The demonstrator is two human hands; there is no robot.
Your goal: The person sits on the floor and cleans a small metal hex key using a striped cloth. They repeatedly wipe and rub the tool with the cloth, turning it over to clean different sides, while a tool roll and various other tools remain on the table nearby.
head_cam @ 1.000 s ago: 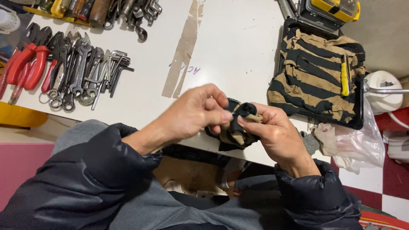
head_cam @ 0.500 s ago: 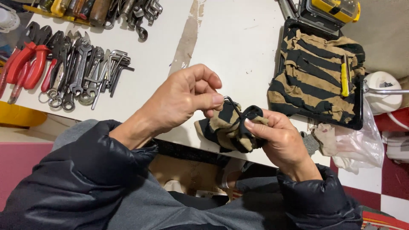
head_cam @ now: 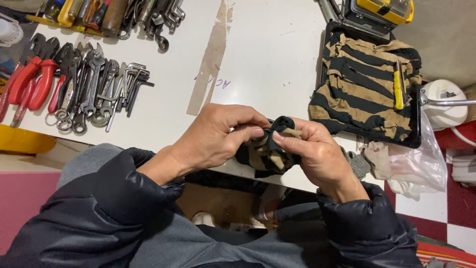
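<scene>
Hands (head_cam: 258, 141) again closed around striped rag (head_cam: 265, 154)

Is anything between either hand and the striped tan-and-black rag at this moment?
Nothing visible. The left hand and right hand both grip the bunched striped tan-and-black rag directly at the white table edge, fingers pressed into the cloth.

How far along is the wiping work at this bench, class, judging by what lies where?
Looks done: pliers and spanners lie sorted in rows on the white table.
In hand: left hand and right hand both grip a striped rag, seemingly wrapped round a small item that is mostly hidden.
Left: a yellow-handled tool lies on the striped cloth in the tray.
</scene>
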